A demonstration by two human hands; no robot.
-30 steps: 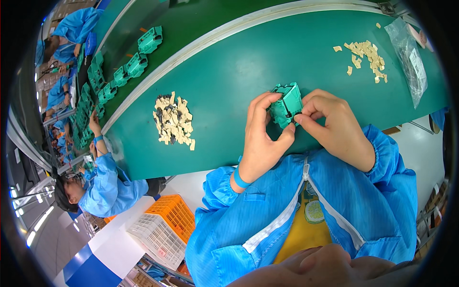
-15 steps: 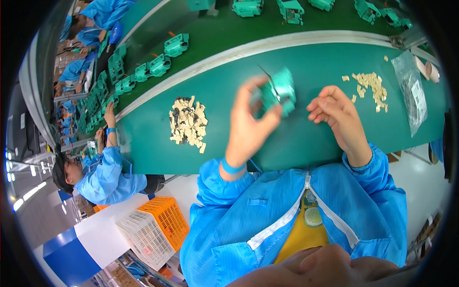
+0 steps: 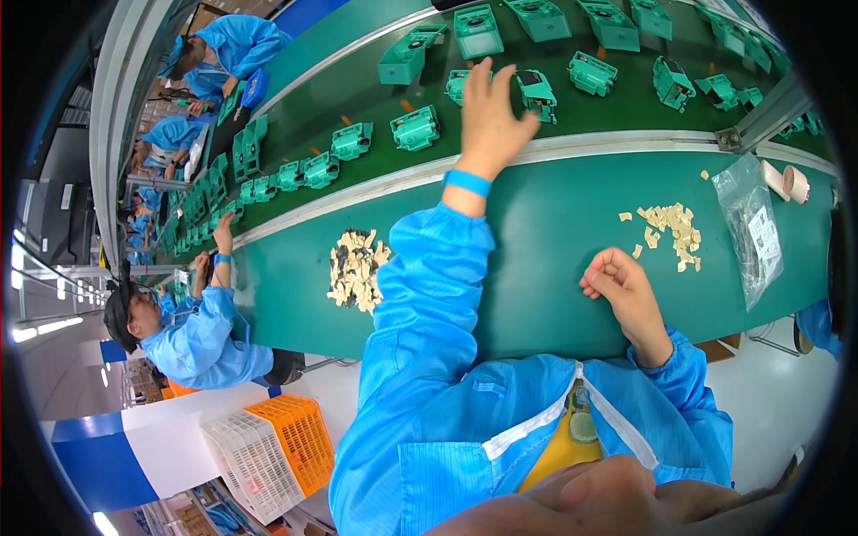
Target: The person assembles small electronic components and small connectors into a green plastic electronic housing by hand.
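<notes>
My left hand (image 3: 494,125) is stretched far out over the belt, its fingers spread apart. Close beside its thumb stands a green plastic housing (image 3: 537,93) with dark parts on it. Another green housing (image 3: 456,87) is partly hidden behind the fingers. My right hand (image 3: 623,288) hovers low above the green bench, fingers curled in and thumb against them; whatever may be between them is hidden. A scatter of small cream paper pieces (image 3: 672,229) lies beyond it on the right. A pile of cream and black scraps (image 3: 357,271) lies at the left.
Rows of green housings (image 3: 416,129) stand on the dark green belt (image 3: 375,103), behind a metal rail (image 3: 572,146). A clear plastic bag (image 3: 752,234) lies at the right near a tape roll (image 3: 795,184). A co-worker (image 3: 192,330) sits at left, near stacked crates (image 3: 290,433).
My left hand has gone from the bench, where it held a green housing, forward to the belt, and its fingers have spread. My right hand stays over the bench, its fingers curled tighter.
</notes>
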